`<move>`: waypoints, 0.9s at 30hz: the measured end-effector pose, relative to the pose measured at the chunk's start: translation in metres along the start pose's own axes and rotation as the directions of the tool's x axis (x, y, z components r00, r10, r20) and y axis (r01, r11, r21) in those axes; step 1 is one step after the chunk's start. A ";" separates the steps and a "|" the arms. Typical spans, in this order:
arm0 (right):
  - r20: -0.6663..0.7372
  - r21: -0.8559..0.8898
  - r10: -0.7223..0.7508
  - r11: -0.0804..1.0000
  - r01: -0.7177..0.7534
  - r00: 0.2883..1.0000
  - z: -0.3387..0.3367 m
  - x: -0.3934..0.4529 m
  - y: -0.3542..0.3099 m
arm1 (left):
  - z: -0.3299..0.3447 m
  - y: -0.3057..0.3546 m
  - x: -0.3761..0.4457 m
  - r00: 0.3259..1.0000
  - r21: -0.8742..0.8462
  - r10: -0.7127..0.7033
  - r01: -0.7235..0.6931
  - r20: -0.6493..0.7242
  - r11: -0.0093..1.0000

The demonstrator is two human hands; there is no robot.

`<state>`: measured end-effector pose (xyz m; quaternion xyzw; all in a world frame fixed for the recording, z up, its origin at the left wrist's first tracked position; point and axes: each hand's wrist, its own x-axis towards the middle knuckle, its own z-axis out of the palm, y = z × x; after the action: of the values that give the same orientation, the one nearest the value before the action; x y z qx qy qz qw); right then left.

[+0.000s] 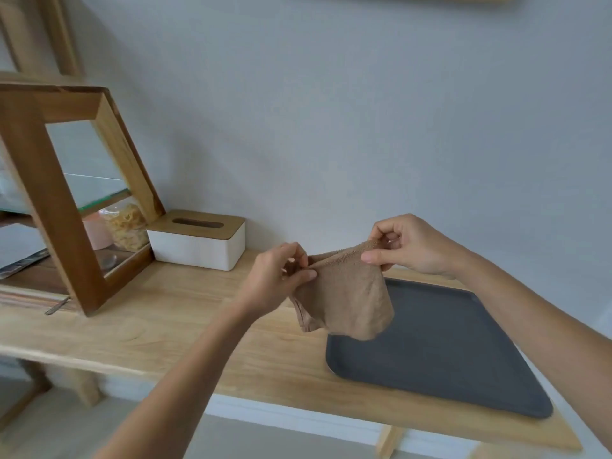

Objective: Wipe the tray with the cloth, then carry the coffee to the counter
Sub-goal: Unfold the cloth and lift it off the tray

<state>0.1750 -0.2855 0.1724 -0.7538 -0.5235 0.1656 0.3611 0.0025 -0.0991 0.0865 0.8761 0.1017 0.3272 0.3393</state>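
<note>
Fingers of left hand [281, 276] and right hand [404, 246] pinch the tan terry cloth [344, 299], which hangs below them, hiding part of the dark grey rectangular tray [447, 352]

Tray [447, 352] on the shelf [165, 326], tissue box [198, 240] left (cabinet [66, 193] further left).

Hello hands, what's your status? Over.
Left hand and right hand both grip the cloth, held above the tray. Tray bare, unwiped. No coffee in view.
</note>
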 end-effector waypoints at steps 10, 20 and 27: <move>-0.293 -0.051 0.001 0.999 -0.017 0.956 0.074 0.050 0.021 | -0.051 -0.045 0.027 0.999 0.189 -0.009 0.015 -0.032 0.982; 0.309 -0.200 -0.009 0.977 0.074 0.951 0.173 -0.018 0.069 | -0.033 -0.101 -0.095 0.888 0.157 -0.254 0.209 0.384 0.965; 0.066 -0.088 0.006 0.996 0.000 0.998 0.155 -0.023 0.085 | -0.038 -0.082 -0.070 0.832 0.330 -0.363 0.233 0.419 0.915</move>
<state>0.1256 -0.2654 0.0025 -0.7638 -0.5408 0.1679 0.3098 -0.0714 -0.0455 0.0181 0.9393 0.1954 0.0302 0.2803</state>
